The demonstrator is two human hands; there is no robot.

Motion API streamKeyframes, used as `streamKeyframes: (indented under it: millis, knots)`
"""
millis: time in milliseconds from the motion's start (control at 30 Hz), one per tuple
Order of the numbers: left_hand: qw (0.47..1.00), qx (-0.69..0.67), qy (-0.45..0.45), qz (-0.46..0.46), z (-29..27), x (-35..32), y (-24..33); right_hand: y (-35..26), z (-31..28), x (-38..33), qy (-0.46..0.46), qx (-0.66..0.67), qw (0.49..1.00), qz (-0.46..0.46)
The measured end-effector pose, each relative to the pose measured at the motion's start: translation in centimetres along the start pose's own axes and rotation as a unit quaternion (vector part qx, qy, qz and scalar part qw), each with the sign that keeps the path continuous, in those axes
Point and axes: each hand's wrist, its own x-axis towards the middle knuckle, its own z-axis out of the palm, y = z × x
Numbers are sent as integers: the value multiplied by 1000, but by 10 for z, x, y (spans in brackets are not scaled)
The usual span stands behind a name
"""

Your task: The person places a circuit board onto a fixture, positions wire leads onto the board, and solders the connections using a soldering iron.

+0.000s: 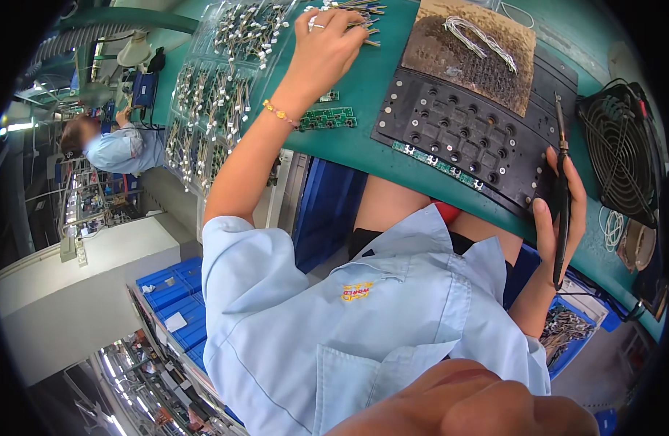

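Observation:
My left hand [326, 45] reaches to the far edge of the green bench [363, 87]. Its bent fingertips rest on a pile of small wired parts [365, 22]; whether it grips one is hidden. My right hand [560, 218] holds a black soldering iron [561, 182] upright at the right end of a black fixture plate [458, 127]. A narrow green circuit strip [438, 161] lies along the plate's near edge. Two small green boards [327, 118] lie near my left wrist.
A scorched brown pad [451, 58] with white wires [480, 36] lies behind the plate. Clear trays of wired boards [218, 94] fill the left side. A black fan [622, 149] stands at right, a blue bin [567, 330] of parts lower right. Another person [120, 149] sits far left.

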Motion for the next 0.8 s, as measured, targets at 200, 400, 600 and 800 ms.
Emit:
streamKeyframes:
  millis: [200, 400, 600, 800]
  knots:
    - [987, -153, -10, -40, -10, 10, 6, -1, -1, 0, -2, -5, 1000, 3]
    - [917, -362, -120, -119, -8, 25, 35, 1, 0, -1, 3, -11, 1000, 4]
    - [913, -345, -156, -151, 1, 45, 44, 0, 0, 0, 9, -17, 1000, -2]
    - [945, -266, -151, -118, 3, 47, 53, 1, 0, 0, 10, -24, 1000, -2]
